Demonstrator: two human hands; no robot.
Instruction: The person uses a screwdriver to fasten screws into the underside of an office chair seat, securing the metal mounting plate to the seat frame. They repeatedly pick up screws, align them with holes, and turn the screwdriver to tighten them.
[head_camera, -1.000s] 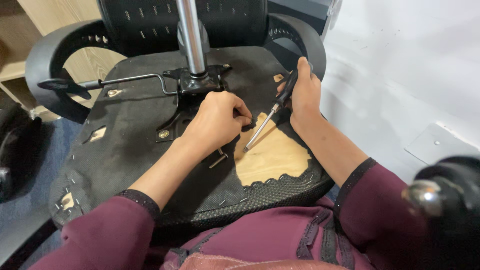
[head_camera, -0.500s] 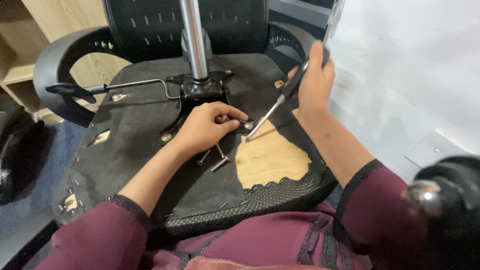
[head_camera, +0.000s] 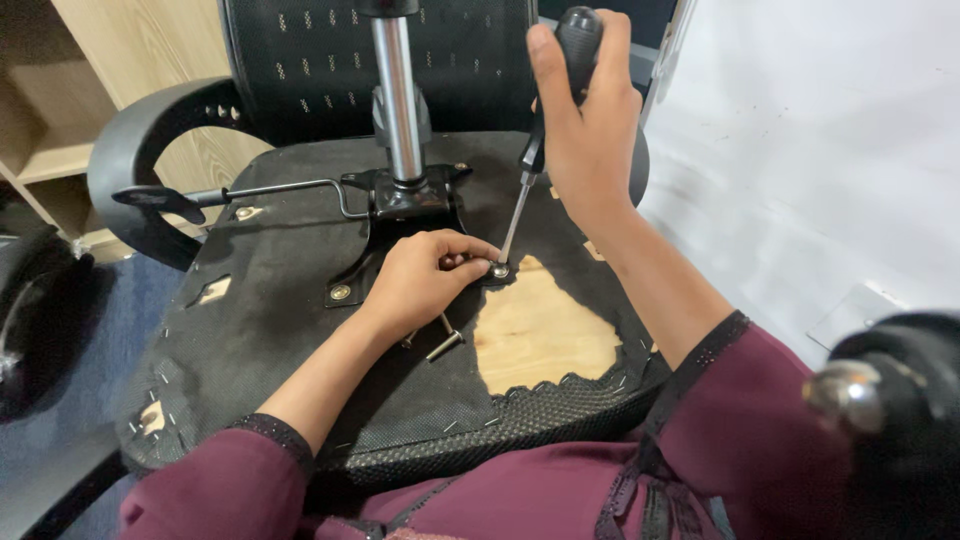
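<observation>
The right hand (head_camera: 590, 120) grips the screwdriver (head_camera: 540, 140), tip on a screw (head_camera: 498, 270) in the upturned chair seat (head_camera: 290, 330). The left hand (head_camera: 425, 280) pinches by the screw, fingertips partly hidden. Loose bolts (head_camera: 445, 343) lie just beside; the metal post (head_camera: 398, 95) is cut off above.

Around the edges of the frame
Pale wooden shelf unit (head_camera: 60, 150) upper left; white wall (head_camera: 820, 150) right; blue carpet floor (head_camera: 60, 400) lower left.

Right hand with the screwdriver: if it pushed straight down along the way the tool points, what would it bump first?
The right hand aims the screwdriver down at a bolt on the chair's metal plate. The tip looks already on it, beside the left hand fingers.
</observation>
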